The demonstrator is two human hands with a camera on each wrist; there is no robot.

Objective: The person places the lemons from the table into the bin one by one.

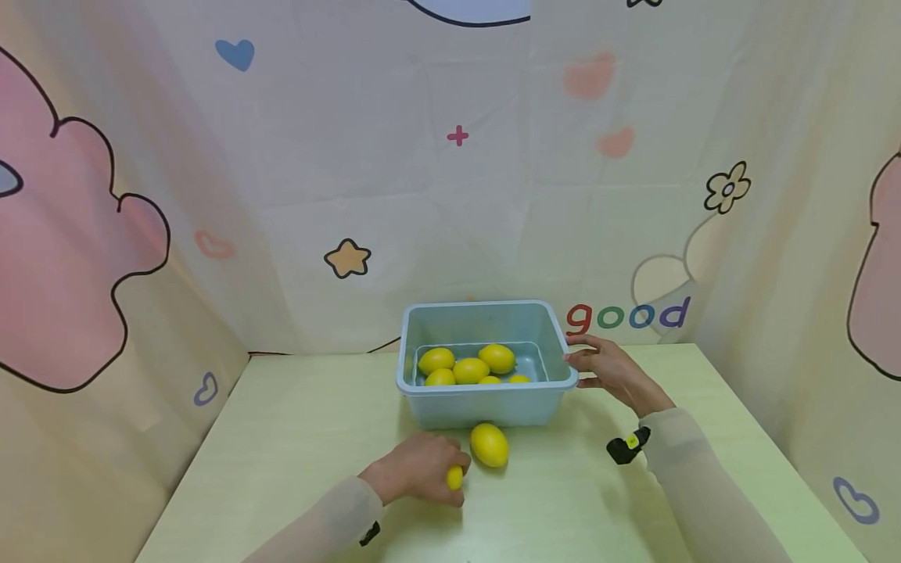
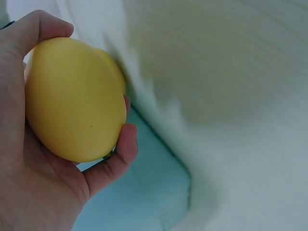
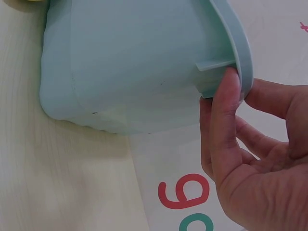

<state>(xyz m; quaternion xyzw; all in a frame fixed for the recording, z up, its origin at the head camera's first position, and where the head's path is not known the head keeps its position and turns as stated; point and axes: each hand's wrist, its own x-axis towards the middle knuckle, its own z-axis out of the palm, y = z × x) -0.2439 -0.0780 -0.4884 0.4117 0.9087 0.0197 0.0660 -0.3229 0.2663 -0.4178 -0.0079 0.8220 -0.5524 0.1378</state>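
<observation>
In the head view my left hand [image 1: 421, 469] grips a lemon [image 1: 454, 478] low over the table, in front of the bin. The left wrist view shows that lemon [image 2: 74, 101] large, with thumb and fingers curled round it. Just right of the hand, another lemon [image 1: 489, 445] lies on the table. My right hand [image 1: 614, 372] pinches the right rim of a light blue plastic bin [image 1: 486, 408]; in the right wrist view its fingers [image 3: 224, 120] are under the rim [image 3: 244, 53]. Several lemons [image 1: 471, 371] lie inside the bin.
The pale wooden table [image 1: 303, 438] reaches back to a printed cloth curtain [image 1: 394, 156] behind the bin. More curtain hangs at both sides. A black wrist-worn device [image 1: 629, 446] sits by the right sleeve.
</observation>
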